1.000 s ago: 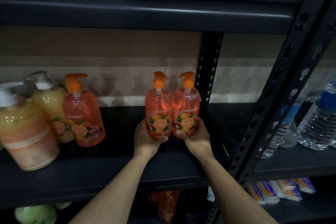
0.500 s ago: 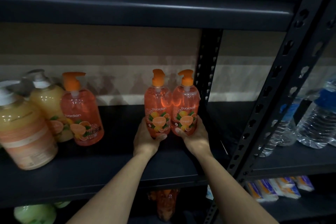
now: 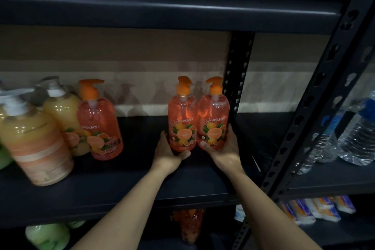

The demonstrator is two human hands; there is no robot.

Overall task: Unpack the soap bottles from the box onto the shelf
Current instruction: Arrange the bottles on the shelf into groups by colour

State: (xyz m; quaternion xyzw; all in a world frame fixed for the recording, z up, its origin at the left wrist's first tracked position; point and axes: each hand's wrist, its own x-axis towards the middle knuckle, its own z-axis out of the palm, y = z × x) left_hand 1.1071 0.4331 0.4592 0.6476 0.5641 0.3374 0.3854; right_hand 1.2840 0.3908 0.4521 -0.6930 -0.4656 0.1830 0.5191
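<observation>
Dark shelf (image 3: 121,189) carries left soap bottle (image 3: 183,119) and right soap bottle (image 3: 214,119), upright and touching, left hand (image 3: 168,152) and right hand (image 3: 227,152) each curled round its own, rear post (image 3: 237,71) just right, other pump bottles (image 3: 99,124) left.

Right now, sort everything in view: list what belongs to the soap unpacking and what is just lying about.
Job: left hand gripping left orange bottle; right hand gripping right orange bottle; third orange bottle; shelf.
Lying about: yellow soap bottles; water bottles; green bottles; packets.
</observation>
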